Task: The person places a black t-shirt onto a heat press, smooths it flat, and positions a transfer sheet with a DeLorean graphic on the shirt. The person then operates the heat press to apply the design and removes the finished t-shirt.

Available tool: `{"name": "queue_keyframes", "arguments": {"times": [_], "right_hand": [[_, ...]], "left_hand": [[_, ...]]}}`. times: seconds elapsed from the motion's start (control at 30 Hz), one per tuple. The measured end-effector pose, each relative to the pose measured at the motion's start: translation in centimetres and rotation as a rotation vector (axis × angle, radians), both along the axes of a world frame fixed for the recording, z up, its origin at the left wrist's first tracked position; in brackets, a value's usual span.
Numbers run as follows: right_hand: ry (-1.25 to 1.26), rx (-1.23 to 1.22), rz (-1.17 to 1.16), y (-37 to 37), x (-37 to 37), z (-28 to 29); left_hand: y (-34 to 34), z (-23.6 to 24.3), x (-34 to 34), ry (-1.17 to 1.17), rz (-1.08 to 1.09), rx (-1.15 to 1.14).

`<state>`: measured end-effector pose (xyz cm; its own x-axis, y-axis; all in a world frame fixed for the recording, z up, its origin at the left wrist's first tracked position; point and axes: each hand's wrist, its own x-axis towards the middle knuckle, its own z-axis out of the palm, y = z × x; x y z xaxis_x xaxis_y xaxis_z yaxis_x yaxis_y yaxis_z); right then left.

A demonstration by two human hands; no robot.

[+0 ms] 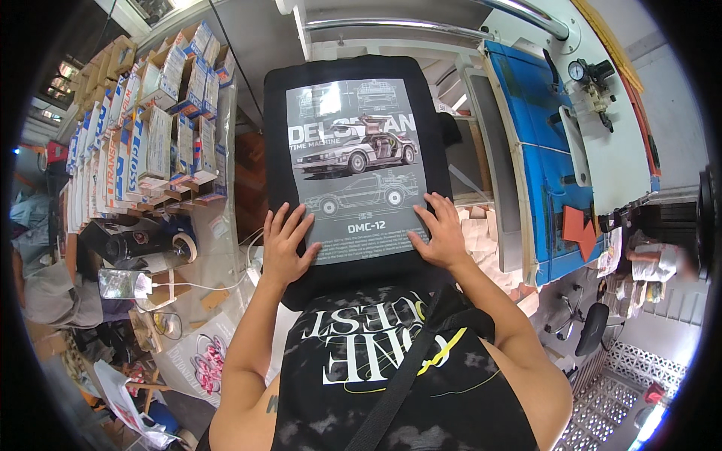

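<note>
The head view looks down on a black shirt spread flat over a press platen, a grey transfer sheet with car drawings laid on its chest. Both hands lie open and flat, palms down, fingers spread, gripping nothing: the left hand presses the sheet's lower left corner, the right hand its lower right corner, with the sheet's bottom text between them. Beyond the fingertips the sheet runs up the shirt toward the press arm. Out past the right hand stands a blue table with a red arrow-shaped piece at its near end. Out past the left hand are stacked boxes, a tape roll and a phone on a cluttered bench.
</note>
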<state>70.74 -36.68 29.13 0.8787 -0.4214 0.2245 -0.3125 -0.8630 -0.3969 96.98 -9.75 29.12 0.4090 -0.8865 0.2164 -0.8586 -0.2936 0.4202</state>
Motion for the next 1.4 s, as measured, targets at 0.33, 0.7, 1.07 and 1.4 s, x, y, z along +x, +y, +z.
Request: {"name": "queue_keyframes", "arguments": {"times": [0.33,0.7,1.07,1.4], "right_hand": [[0.004,0.005,-0.001,0.0,0.1,0.0],[0.004,0.084,0.002,-2.7,1.3,0.9],[-0.174,1.970,-0.479,-14.0,5.7,-5.8],[-0.978,1.813,-0.363,-21.7,7.4,-6.9]], "left_hand": [[0.1,-0.1,0.0,-0.010,-0.006,0.021],[-1.7,1.7,0.8,0.058,0.054,0.018],[-5.4,-8.4,12.4,2.052,0.551,-0.156],[-4.9,-14.2,23.7,1.960,0.166,-0.898]]}}
